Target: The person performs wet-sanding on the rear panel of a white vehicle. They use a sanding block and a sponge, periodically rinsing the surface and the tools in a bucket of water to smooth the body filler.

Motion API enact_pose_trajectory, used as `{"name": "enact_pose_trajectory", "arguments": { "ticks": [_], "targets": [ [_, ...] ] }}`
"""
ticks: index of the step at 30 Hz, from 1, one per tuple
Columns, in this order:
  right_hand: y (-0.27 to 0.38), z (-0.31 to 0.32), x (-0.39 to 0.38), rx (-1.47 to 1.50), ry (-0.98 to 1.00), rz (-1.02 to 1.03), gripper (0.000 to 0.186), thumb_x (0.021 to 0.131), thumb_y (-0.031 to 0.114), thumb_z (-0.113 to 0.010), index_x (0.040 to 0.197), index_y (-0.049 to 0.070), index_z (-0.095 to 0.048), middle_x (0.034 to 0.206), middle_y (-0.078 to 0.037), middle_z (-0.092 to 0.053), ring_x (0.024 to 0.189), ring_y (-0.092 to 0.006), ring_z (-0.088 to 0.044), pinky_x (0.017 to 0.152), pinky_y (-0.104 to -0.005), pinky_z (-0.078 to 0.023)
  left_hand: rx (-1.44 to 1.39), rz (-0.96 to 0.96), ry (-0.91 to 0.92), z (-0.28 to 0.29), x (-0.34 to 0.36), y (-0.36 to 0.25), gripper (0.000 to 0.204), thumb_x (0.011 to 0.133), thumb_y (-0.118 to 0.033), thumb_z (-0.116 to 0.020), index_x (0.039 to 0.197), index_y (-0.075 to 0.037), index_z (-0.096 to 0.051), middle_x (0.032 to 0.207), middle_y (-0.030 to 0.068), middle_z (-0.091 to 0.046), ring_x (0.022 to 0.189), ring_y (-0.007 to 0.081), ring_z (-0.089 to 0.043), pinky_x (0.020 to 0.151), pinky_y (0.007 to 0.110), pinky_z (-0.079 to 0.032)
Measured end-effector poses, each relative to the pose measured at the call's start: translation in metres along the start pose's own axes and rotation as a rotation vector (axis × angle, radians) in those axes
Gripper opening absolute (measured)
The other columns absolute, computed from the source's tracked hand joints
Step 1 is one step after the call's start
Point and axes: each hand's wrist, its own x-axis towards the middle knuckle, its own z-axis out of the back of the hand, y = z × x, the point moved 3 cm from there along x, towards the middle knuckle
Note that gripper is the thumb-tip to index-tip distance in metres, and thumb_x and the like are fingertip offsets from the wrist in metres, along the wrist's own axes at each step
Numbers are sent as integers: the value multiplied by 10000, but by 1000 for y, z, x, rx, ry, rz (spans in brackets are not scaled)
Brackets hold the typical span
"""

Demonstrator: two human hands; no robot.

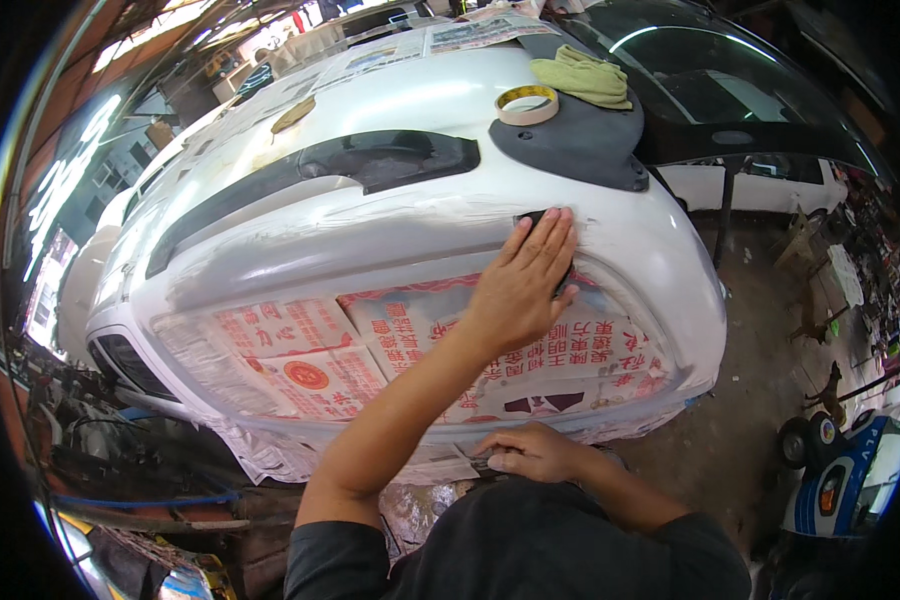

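A white car body (pixel 660 240) spreads out in front of me, with a grey, scuffed band (pixel 370 245) along its upper side. My left hand (pixel 530 270) lies on this band near its right end, fingers flat over a black sanding pad (pixel 562 275) that shows at the hand's edges. Below it, red-printed paper (pixel 380 350) covers the window area. My right hand (pixel 538 452) rests at the lower edge of that paper, close to my body. Its index finger is stretched out and the other fingers are loosely bent; nothing clear shows in them.
On a dark grey panel (pixel 570 140) sit a roll of masking tape (pixel 526 104) and a yellow-green cloth (pixel 582 76). A black trim piece (pixel 395 158) runs along the roof edge. Newspaper (pixel 480 34) covers the roof. A blue and white vehicle (pixel 835 480) stands at right, near a dog (pixel 826 392).
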Motion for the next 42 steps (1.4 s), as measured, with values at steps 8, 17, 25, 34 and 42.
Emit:
{"name": "enact_pose_trajectory", "arguments": {
  "ticks": [8, 17, 25, 34, 42],
  "targets": [
    [-20, 14, -48, 146, -87, -321, 329, 994, 250, -600, 1270, 71, -615, 907, -135, -676, 787, -256, -654, 759, -370, -501, 143, -57, 211, 23, -39, 38, 701, 1003, -376, -540, 1561, -6, -330, 1651, 162, -294, 1559, 286, -207, 1277, 445, -124],
    [-17, 19, -43, 41, -124, -243, 348, 991, 265, -610, 1289, 87, -599, 863, -134, -665, 785, -253, -656, 749, -359, -497, 175, -186, 302, 39, -36, 51, 697, 995, -375, -561, 1534, 20, -364, 1638, 192, -304, 1551, 302, -226, 1274, 451, -146],
    [7, 11, -18, 0, -5, -212, 328, 1006, 258, -590, 1286, 88, -597, 859, -129, -639, 789, -242, -639, 752, -344, -493, 93, -183, 259, 17, -18, 27, 734, 978, -368, -574, 1554, 12, -323, 1647, 180, -290, 1555, 311, -210, 1275, 454, -141],
    [-34, 16, -46, 154, -294, -178, 336, 1029, 200, -577, 1322, 35, -582, 1080, -66, -670, 927, -137, -615, 836, -301, -499, -51, 30, 262, 89, -61, 88, 783, 896, -160, -557, 1604, -26, -251, 1676, 189, -217, 1567, 343, -160, 1274, 483, -129],
    [-13, 14, 6, 939, -499, 120, 524, 1047, 313, -566, 1458, 5, -458, 1370, -134, -563, 1226, -223, -560, 1062, -399, -454, -589, 264, -105, 40, -119, -47, 578, 993, -263, -513, 1499, 10, -453, 1429, 223, -502, 1322, 371, -480, 1139, 440, -343]
  ]
}}
